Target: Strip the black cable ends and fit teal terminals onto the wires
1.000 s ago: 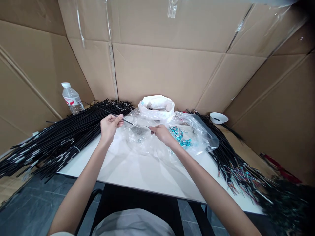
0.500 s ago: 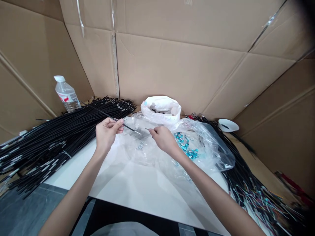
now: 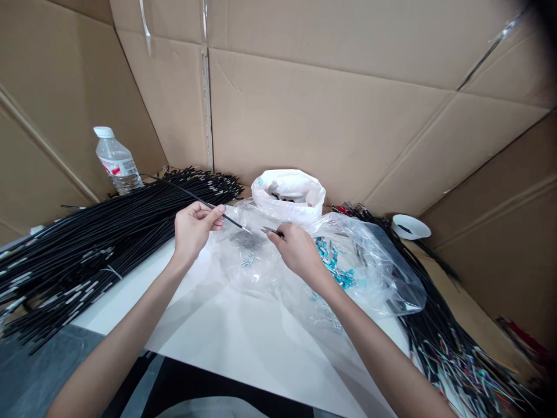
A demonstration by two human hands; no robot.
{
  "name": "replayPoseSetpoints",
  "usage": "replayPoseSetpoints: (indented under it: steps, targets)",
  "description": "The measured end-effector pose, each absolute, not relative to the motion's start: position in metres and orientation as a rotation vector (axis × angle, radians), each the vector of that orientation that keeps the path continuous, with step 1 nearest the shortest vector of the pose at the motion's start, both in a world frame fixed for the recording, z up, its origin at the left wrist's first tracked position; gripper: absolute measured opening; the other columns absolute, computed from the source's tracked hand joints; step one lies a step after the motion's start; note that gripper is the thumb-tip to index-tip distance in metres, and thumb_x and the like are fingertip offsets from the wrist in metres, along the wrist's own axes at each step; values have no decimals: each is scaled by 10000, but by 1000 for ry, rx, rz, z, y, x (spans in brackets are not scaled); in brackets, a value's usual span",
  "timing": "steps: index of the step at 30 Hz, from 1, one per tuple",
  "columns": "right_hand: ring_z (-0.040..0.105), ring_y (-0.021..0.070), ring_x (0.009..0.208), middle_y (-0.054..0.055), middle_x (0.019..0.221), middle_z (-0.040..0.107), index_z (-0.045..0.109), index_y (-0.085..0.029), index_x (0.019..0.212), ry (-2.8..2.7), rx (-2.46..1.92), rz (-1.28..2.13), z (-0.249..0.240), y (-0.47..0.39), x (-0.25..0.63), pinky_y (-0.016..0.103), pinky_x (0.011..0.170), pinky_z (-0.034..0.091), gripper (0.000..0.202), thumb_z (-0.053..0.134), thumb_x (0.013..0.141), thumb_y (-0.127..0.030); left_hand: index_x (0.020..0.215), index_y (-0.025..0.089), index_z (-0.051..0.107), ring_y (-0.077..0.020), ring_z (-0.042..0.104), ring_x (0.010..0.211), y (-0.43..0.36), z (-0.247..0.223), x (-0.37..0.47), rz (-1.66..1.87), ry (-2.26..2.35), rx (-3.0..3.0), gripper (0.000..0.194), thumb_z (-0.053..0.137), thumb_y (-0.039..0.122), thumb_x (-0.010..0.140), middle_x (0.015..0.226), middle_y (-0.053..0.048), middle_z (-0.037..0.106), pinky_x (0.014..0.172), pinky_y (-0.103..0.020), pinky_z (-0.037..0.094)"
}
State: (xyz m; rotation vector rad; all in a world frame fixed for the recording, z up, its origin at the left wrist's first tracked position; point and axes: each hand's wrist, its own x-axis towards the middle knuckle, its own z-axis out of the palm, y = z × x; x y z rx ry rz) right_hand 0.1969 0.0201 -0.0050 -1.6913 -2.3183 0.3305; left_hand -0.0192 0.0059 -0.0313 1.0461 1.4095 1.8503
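One black cable point(image 3: 232, 221), pale tip point(image 3: 246, 230) toward four o'clock, is pinched by the left hand point(image 3: 192, 229); the right hand point(image 3: 299, 251) grips a small pointed tool point(image 3: 275, 233) in curled fingers.

Creased brown cardboard walls point(image 3: 322, 116) stand around a white table point(image 3: 209, 331) above grey floor point(image 3: 39, 377).

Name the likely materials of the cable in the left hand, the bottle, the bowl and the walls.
Cable: matt black sheath, probably plastic or rubber, from its smooth curve.
Bottle: clear, glossy plastic, apparently, being see-through with ridges.
Bowl: smooth, white, opaque; plastic or ceramic, I can't tell.
Walls: dull brown cardboard, by the creases and taped seams.
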Motion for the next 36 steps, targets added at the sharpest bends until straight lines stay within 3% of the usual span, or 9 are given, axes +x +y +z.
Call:
replayPoseSetpoints:
  steps: [7,20,25,29,32,36]
  targets:
    - [697,261,814,159,891,765,730,-137,857,-2364,-1705,286,-7,22,193,318,597,269,466,394,1043,-401,645,142,609,-125,654,521,9,-34,-21,1866,1397,1061,328,869,342,657,633,-43,714,512,-208,559]
    - [686,264,812,191,955,762,748,-130,919,-2378,-1685,272,-11,27,190,314,630,322,431,420,1034,-385,647,151,607,-131,652,534,10,-37,-21,1840,1466,1061,336,868,360,683,641,-37,701,530,-226,552]
    - [641,236,750,153,848,736,714,-143,837,-2339,-1661,324,-13,27,191,315,600,271,419,430,1021,-389,653,150,610,-128,653,536,9,-37,-21,1846,1454,1059,321,862,346,693,647,-36,706,535,-224,550]
    - [528,180,647,60,682,620,621,-170,729,-2178,-1544,450,-18,28,197,304,591,262,406,467,991,-439,662,141,617,-121,649,537,8,-37,-21,1838,1460,1012,331,873,349,688,651,-38,708,533,-217,541]
    - [419,138,604,-15,596,459,541,-183,663,-1978,-1347,719,-22,28,199,287,588,273,492,494,942,-586,673,129,630,-109,640,537,7,-36,-19,1818,1454,948,334,883,347,683,663,-43,714,532,-206,534]
    - [320,110,562,-59,558,334,577,-176,667,-1769,-1132,1113,-25,27,191,278,553,251,543,614,794,-702,678,124,636,-97,636,558,5,-34,-16,1781,1432,868,342,886,357,685,685,-46,723,546,-192,528]
